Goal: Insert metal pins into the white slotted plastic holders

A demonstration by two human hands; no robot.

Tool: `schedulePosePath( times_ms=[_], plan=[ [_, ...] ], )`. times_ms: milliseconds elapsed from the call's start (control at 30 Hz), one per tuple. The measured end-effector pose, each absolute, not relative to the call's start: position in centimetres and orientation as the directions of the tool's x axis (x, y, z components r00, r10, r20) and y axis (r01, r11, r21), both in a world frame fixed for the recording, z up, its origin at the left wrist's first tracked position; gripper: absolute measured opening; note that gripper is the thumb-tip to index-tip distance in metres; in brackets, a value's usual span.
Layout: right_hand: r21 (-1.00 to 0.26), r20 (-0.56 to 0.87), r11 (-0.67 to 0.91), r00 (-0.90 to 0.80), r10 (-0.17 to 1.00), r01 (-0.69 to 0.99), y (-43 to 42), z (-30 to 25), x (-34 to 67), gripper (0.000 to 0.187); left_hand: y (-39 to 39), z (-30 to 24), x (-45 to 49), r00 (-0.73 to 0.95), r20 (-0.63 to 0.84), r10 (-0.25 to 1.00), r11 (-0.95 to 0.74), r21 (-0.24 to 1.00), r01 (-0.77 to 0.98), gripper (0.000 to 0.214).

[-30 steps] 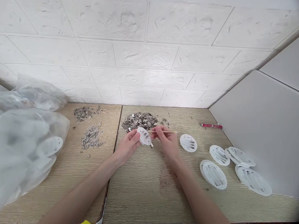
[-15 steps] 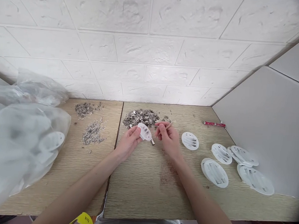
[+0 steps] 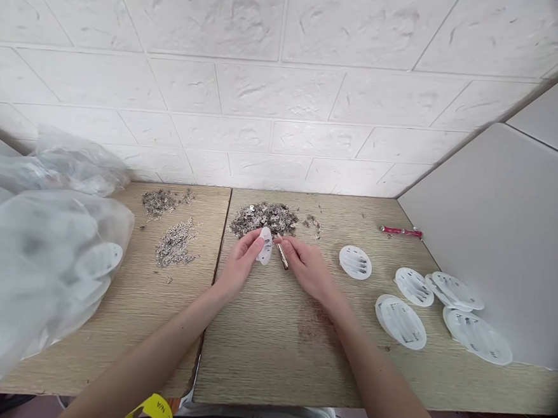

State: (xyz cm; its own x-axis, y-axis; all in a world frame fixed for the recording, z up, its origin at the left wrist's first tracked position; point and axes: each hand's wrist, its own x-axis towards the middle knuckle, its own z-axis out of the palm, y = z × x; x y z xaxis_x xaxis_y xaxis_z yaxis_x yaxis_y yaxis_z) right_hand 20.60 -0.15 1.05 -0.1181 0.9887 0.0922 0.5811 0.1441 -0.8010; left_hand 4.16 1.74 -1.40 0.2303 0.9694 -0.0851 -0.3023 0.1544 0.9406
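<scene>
My left hand point(image 3: 243, 262) pinches a white oval plastic battery holder point(image 3: 265, 246) by its left side, between thumb and fingers. The holder is tilted and shows small metal contacts in its slots. Close to its right edge, my right hand point(image 3: 306, 265) has thumb and fingertips pressed together. Whatever lies between those fingertips is too small to name. A slim metal tool point(image 3: 282, 256) lies on the table just under the right fingertips. Behind both hands is a heap of small metal contact pieces point(image 3: 265, 218).
Several finished-looking white oval holders point(image 3: 355, 263) lie to the right, some stacked point(image 3: 402, 322). A red pen-like tool point(image 3: 400, 231) rests by the grey panel point(image 3: 491, 243). Two piles of small metal parts point(image 3: 175, 245) and large plastic bags point(image 3: 39, 281) occupy the left.
My left hand has turned the battery holder to a steeper tilt. My right hand has moved left, closer to the holder, and more of the slim metal tool now shows.
</scene>
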Motion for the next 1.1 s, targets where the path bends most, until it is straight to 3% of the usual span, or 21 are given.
schedulePosePath(
  times_ms=[533,833,1100],
  plan=[
    [-0.808,0.089,0.121,-0.083,0.993,0.576,-0.4,0.9,20.1,0.034,1.8,-1.9,4.0,0.236,-0.093,0.967,0.157,0.951,-0.267,0.046],
    [-0.694,0.194,0.224,-0.122,0.973,0.684,-0.7,0.4,19.6,0.04,1.7,-1.8,4.1,0.226,-0.091,0.97,0.15,0.954,-0.261,0.045],
    [-0.629,0.178,0.233,-0.154,0.972,0.742,-0.8,0.4,19.9,0.037,1.6,-1.5,4.3,0.236,-0.106,0.966,0.161,0.96,-0.228,0.046]
  ],
)
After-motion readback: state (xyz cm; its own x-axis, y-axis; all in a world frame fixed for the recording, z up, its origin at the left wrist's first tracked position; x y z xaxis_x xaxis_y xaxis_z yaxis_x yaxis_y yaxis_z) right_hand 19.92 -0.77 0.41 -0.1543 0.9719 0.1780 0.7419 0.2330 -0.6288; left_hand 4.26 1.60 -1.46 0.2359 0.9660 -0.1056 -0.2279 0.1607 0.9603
